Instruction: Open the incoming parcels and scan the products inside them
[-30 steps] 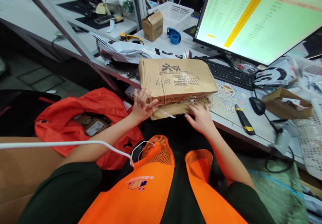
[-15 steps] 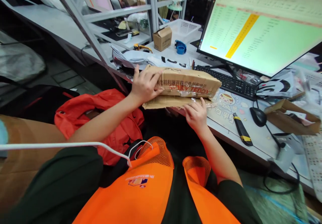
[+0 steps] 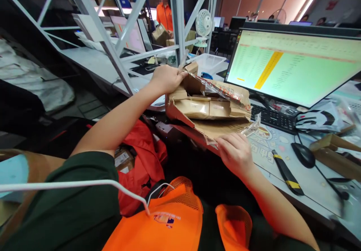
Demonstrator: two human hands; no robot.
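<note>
A worn brown cardboard box [image 3: 208,110] with clear tape on it stands at the desk's front edge, its lid pulled up. My left hand [image 3: 167,78] is closed on the raised flap at the box's upper left corner. My right hand [image 3: 235,154] grips the lower flap at the front edge, fingers curled on the cardboard. Inside the box lie flat brown packets [image 3: 203,108].
A large monitor [image 3: 296,64] with a green spreadsheet stands behind the box, a black keyboard [image 3: 272,117] below it. A black and yellow utility knife [image 3: 286,172] and a mouse [image 3: 303,155] lie to the right. An orange bag [image 3: 141,160] sits below left. A person in orange stands behind the metal shelving [image 3: 180,25].
The box was lying shut on the desk edge. My left hand moved to its upper corner and pulled the lid up while my right hand held the lower flap. My view tilted upward.
</note>
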